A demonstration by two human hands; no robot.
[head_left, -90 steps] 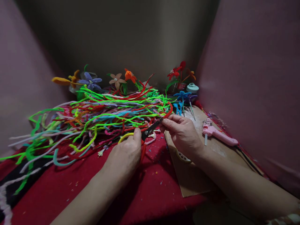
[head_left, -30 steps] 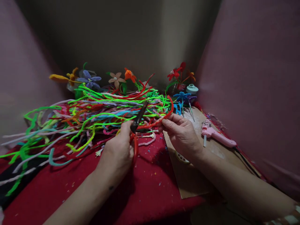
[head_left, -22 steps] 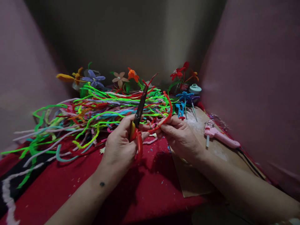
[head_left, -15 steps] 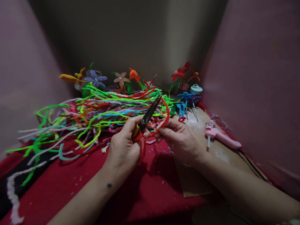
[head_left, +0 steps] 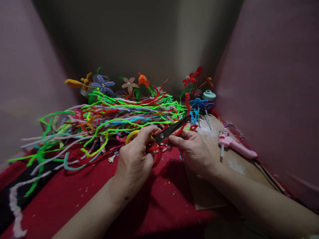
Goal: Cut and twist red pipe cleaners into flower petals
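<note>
My left hand (head_left: 136, 156) is closed around the red and yellow handles of a pair of scissors (head_left: 169, 130). The dark blades point up and to the right, lying against a red pipe cleaner (head_left: 187, 103). That pipe cleaner is pinched in the fingers of my right hand (head_left: 190, 146), with its free end standing upward past the blade tips. Whether the blades are closed on it I cannot tell. Just behind both hands lies a big heap of pipe cleaners (head_left: 112, 114) in green, red, lilac and other colours.
A pink glue gun (head_left: 235, 146) rests on a brown board (head_left: 206, 196) at the right, its cord trailing off. Blue pipe-cleaner flowers (head_left: 198, 103) are near the board's back edge. More finished flowers (head_left: 102, 84) stand along the back. Small scraps dot the red cloth (head_left: 82, 212).
The scissors have tilted down to the right, and their blades now cross by the red pipe cleaner. The pipe cleaner's curved end has straightened upward.
</note>
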